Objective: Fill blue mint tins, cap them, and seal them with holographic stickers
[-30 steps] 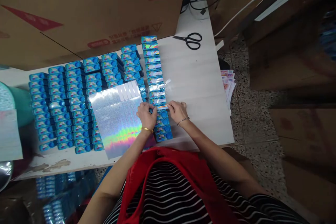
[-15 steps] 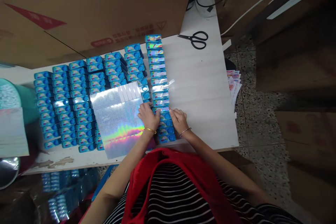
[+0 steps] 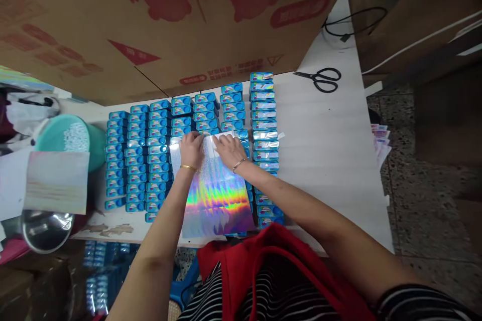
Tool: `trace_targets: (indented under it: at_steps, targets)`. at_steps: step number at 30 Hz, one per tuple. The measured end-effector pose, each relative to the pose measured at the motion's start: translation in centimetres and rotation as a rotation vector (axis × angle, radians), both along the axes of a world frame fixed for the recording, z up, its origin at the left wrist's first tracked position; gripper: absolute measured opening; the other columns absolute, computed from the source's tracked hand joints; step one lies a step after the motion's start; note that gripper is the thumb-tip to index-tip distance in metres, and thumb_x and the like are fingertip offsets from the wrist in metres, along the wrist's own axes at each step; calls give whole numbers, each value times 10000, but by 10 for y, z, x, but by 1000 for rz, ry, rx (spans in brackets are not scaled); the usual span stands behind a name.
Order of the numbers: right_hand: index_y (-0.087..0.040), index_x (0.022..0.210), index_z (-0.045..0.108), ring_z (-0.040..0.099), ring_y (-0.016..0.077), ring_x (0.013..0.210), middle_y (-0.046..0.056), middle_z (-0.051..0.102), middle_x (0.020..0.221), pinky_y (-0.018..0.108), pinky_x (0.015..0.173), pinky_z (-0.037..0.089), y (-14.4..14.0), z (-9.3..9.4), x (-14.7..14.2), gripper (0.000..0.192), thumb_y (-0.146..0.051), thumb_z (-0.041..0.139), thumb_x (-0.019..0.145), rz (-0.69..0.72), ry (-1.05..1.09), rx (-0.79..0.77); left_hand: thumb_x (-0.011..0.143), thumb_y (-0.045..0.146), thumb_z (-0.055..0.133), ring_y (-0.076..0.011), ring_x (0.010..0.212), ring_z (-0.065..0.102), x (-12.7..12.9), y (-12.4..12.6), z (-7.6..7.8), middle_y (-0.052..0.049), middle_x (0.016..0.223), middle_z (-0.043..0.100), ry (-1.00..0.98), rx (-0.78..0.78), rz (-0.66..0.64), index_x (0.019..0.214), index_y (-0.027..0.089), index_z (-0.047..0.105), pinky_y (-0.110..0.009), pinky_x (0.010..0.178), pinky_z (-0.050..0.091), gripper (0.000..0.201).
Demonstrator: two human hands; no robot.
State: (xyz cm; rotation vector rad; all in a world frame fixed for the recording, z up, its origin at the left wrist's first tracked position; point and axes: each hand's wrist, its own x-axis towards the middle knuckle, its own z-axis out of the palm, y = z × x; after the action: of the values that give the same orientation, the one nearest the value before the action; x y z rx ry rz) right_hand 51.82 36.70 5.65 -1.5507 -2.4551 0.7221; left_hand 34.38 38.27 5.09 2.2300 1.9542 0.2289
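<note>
A shiny holographic sticker sheet (image 3: pixel 216 218) lies over several of the small blue boxes, rainbow bands across its lower part. My left hand (image 3: pixel 191 150) is closed at the sheet's top edge, fingertips pinched on it. Just to the right, my right hand (image 3: pixel 230 151) rests on the sheet's upper strip with fingers stretched out, the tips close to a white cut label. Rows of blue boxes (image 3: pixel 135 168) stand around the sheet. In the rightmost row (image 3: pixel 264 125), the upper boxes carry shiny labels on top; its lower boxes are partly behind my right forearm.
Black scissors (image 3: pixel 320 79) lie at the table's back right. A large cardboard carton (image 3: pixel 188 55) walls off the back. On the left are a teal tub (image 3: pixel 97 145), a grey sheet (image 3: pixel 56 183) and a metal bowl (image 3: pixel 47 230). The white table (image 3: pixel 320 160) ends at the right.
Both hands have left the rightmost row of boxes and moved left to the top of the sticker sheet. The view has shifted, showing more of the left side.
</note>
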Motion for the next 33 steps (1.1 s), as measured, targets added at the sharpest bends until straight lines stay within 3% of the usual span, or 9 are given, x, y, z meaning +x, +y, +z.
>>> trace_targets:
  at_steps: [5,11,14,17,21,23,26,29,33]
  targets:
    - [-143,1395,430,424,281,1083,170,546,1197,407,854,346,8,-25,-15,434,-267,398,980,7,-36,16,942,304,416,-289,1025,523,-5,-8,-15,-110,1148,650,28,30,-61,1136,233,662,-444,827,314,321]
    - [-153,1390,443,425,283,1053,164,552,1162,407,830,347,5,-26,-13,427,-273,386,984,-2,-58,35,946,275,412,-273,1084,542,-10,-17,-20,-85,1238,635,-20,64,-135,1212,248,603,-461,940,282,328]
    - [-144,1393,445,422,288,1050,169,550,1161,413,831,351,4,-25,-14,435,-276,381,984,2,-60,36,939,252,425,-257,1131,537,-10,-24,-18,-80,1254,626,-49,102,-166,1125,241,626,-466,1009,251,274]
    - [-138,1391,451,426,291,1057,175,548,1162,417,848,354,7,-25,-14,439,-275,399,977,1,-42,27,914,260,479,-252,1093,553,-4,-42,-6,-104,1195,642,-101,120,-127,984,211,642,-455,992,283,184]
    - [-144,1360,487,455,283,1060,166,560,1152,414,883,367,9,-20,-8,425,-292,434,966,-48,108,-21,853,302,587,-207,869,585,12,-79,31,-70,881,663,-319,140,93,815,191,602,-382,859,368,118]
    - [-153,1328,510,483,263,1060,148,568,1139,399,906,383,-2,-13,0,423,-362,412,973,-140,343,-47,823,325,629,-166,778,573,24,-98,53,-24,775,619,-565,183,310,782,190,575,-336,808,400,151]
    - [-189,1200,582,544,213,1009,96,594,1077,358,898,422,-40,5,18,486,-533,336,960,-329,776,-179,746,361,704,-126,705,560,49,-117,78,12,730,582,-1035,148,592,772,188,564,-275,724,436,225]
    - [-202,1051,618,580,184,874,48,631,940,324,787,457,-93,22,39,529,-663,462,844,-476,977,-417,648,366,775,-112,654,556,77,-131,86,25,676,569,-1330,-13,698,719,185,567,-254,683,442,284]
    - [-202,844,604,558,153,719,4,616,749,297,710,455,-147,29,68,463,-644,640,709,-713,1089,-574,579,349,808,-86,575,501,111,-154,75,32,607,559,-1436,-290,740,659,179,580,-223,593,390,296]
